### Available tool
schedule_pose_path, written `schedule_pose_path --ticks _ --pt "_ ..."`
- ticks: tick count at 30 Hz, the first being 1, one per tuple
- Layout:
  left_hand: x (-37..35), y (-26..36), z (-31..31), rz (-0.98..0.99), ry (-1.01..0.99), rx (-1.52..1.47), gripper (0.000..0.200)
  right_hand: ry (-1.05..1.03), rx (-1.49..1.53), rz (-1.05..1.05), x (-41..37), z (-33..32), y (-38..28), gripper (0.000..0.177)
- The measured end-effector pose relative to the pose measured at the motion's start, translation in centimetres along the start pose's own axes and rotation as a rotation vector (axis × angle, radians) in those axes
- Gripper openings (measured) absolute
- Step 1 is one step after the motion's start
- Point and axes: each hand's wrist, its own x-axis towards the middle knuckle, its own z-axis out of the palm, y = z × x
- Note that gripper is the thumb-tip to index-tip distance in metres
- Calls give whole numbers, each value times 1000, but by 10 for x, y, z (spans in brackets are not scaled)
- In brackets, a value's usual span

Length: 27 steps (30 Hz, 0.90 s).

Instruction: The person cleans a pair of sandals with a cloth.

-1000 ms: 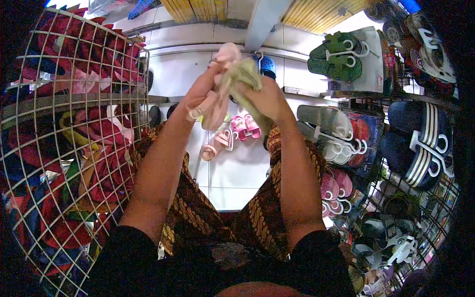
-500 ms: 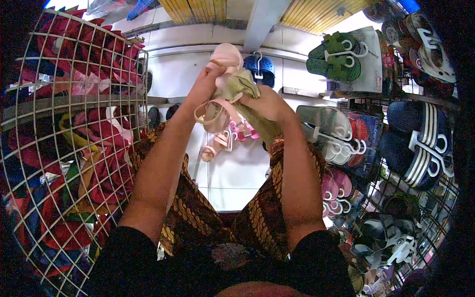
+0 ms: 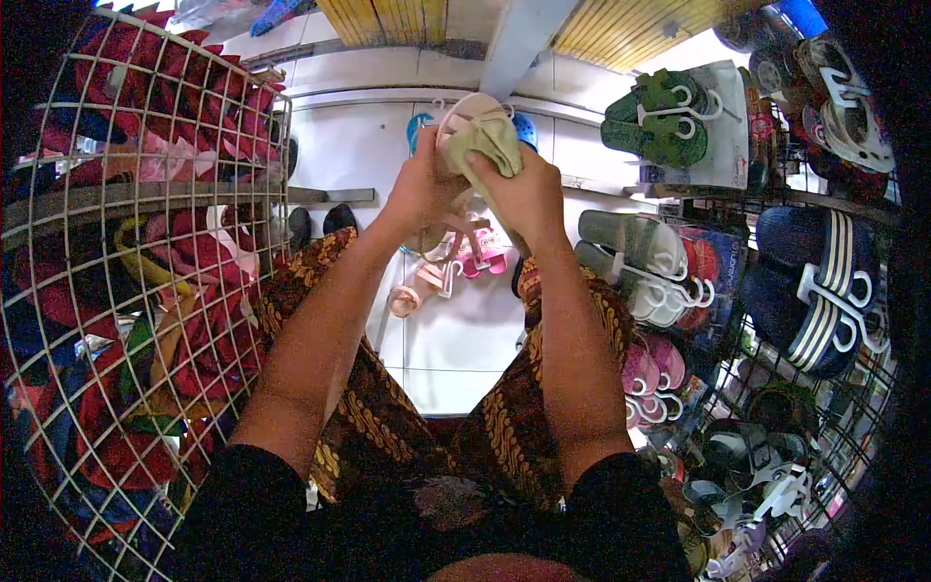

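Observation:
My left hand point(image 3: 422, 194) grips a pale pink sandal point(image 3: 458, 114), its sole turned up and its strap hanging below. With my right hand point(image 3: 531, 199) I pinch a pale green cloth point(image 3: 490, 144), which lies against the sandal and covers much of it. Beneath my hands, on the white tiled floor point(image 3: 456, 364), rest another pale pink sandal point(image 3: 405, 299) and a bright pink pair point(image 3: 482, 262) on a hanger. Beyond the held sandal, a blue clog point(image 3: 525, 129) and a teal shoe point(image 3: 417, 128) are partly hidden.
At my left stands a wire grid rack point(image 3: 194, 247) holding red and other coloured goods. On the right hang green sandals point(image 3: 669, 121), grey sandals point(image 3: 635, 247) and navy striped slides point(image 3: 805, 291) on white hangers. A metal post point(image 3: 524, 44) rises ahead.
The held sandal has turned and shifted slightly right. My right hand and the cloth have moved up over it. The teal shoe behind now shows.

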Motion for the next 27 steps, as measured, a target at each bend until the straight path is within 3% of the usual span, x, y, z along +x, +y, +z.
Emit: schedule_pose_path --ticks 5,7,10,13,16,17,21,25,27 --pt "8 -17 -6 -29 46 -87 58 -83 -183 165 2 -22 -5 47" --pt "5 -15 -10 -8 65 -120 56 -19 -99 95 3 -17 0 50" --pt "-3 -3 -9 -101 -64 206 54 -1 80 -35 -3 -8 -6 59" --pt "-6 8 -1 -133 -108 256 53 -43 -125 160 2 -4 0 60" --pt "5 -25 -5 97 51 32 50 -68 -203 251 14 -14 20 60" --pt "6 -30 -7 121 43 88 49 -59 -253 280 16 -11 28 60" --pt "0 -21 -8 226 -9 321 46 -22 227 -134 3 6 18 52" --pt "-7 -8 3 117 7 328 49 -123 -105 80 10 0 21 61" --pt "-6 -2 1 44 0 135 48 -103 -112 136 12 -3 28 65"
